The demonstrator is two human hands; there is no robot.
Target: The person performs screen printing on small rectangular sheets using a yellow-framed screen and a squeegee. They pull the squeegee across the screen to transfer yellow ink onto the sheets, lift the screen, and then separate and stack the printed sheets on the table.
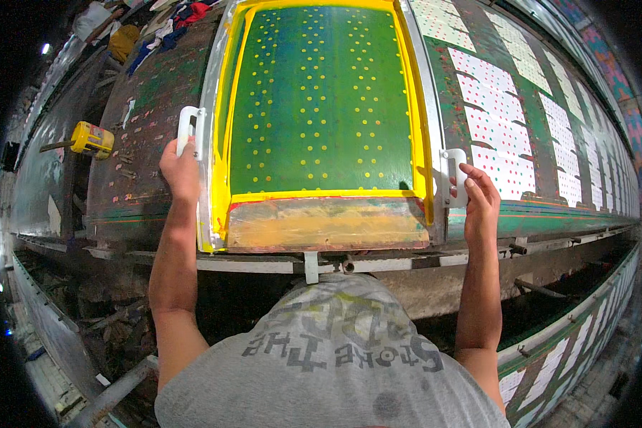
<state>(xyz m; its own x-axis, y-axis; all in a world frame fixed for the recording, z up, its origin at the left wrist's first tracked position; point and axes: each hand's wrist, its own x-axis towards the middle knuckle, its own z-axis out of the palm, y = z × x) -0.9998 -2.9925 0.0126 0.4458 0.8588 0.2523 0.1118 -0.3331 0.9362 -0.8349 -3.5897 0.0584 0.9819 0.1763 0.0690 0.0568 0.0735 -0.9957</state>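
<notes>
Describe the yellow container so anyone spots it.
From the big green screen, go left past the left hand to the left edge of the dark tabletop. There sits the yellow container; unlike the cloths beyond, it has a stick poking leftward.

A long table (157, 118) runs out past both hands, its dark top blotched with green and brown. Between the left hand (181, 170) and the right hand (482, 196), a frame (324, 107) lies flat on it, green inside a yellow border. Right of the right hand, rows of white sheets (503, 125) with red and green dots lie on the top, strips of table showing between the rows. Left of the left hand are small pale scraps (128, 114); farther left, a yellow can (93, 140) sits at the table's end, its footing unclear. Beyond the left hand, cloths (171, 32) lie bunched at the far edge.
</notes>
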